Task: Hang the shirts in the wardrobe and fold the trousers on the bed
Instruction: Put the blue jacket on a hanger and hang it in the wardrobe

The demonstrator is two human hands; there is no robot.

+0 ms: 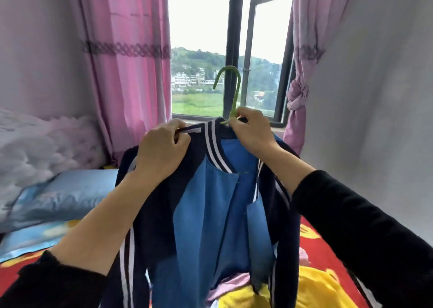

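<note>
Nearest, on the bed, a yellow garment lies loose under the hanging hem. The lower edge of the shirt seems to brush it, so a quick swing away could drag that piece along or off the bed.

The shirt, navy and blue with white stripes, is held upright over the bed. The left hand has its fingers curled, pinching the striped collar at the left side. The right hand pinches the neck of the green hanger just where it leaves the collar.

Whether the hanger's arms sit fully inside both shoulders is hidden. If the left shoulder is not seated, letting go of the collar would likely let that side slip and the shirt slide off. The front hangs open, which makes slipping easier.

Left, a blue pillow. Farther off, the hook stands before the window, with a pink curtain to its left. A wide turn could snag the hook there. No wardrobe is in view.
</note>
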